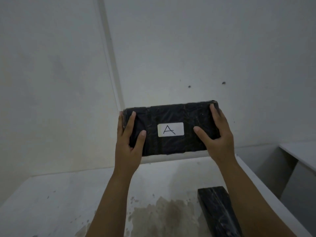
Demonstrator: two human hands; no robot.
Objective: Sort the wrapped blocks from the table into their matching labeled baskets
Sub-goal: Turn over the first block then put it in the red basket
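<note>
I hold a black wrapped block (171, 117) up in front of the wall, above the far edge of the table. Its white label (170, 129) reads "A" and faces me. My left hand (127, 146) grips the block's left end, thumb on the front face. My right hand (218, 137) grips its right end the same way. A second black wrapped block (217, 211) lies on the table at the lower right, partly behind my right forearm, and no label shows on it. No basket is in view.
The white table (59, 202) has a brown stain (164, 218) near its front middle. A bare white wall (171, 48) rises right behind it. A white shelf or ledge (299, 151) stands to the right, beyond the table's right edge.
</note>
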